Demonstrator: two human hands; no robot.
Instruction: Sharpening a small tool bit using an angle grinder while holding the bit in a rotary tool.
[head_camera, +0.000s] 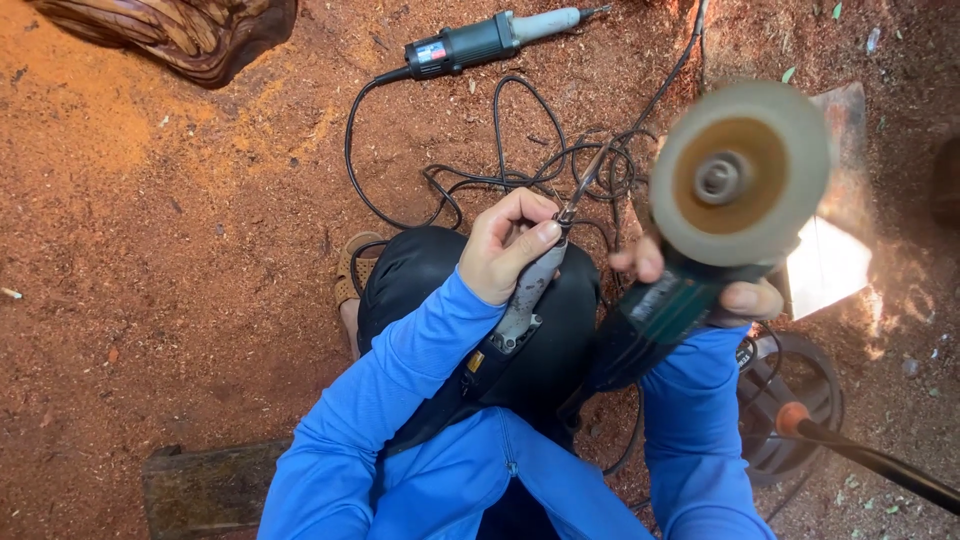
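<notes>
My left hand (505, 245) grips the grey neck of a slim die grinder (520, 300) near its thin bit, which points up and to the right. My right hand (700, 285) holds a green-bodied angle grinder (650, 320) raised close to the camera. Its round, worn sanding disc (738, 172) faces me and looks blurred. Both arms wear blue sleeves. The two tools sit over my black-clad knee (420, 275).
A second die grinder (490, 40) lies on the red sawdust-covered ground at the top, its black cord tangled in loops (560, 165). A carved wood piece (190, 30) lies top left. A wooden block (205, 485) sits lower left. A black round object and orange-tipped handle (795, 415) lie lower right.
</notes>
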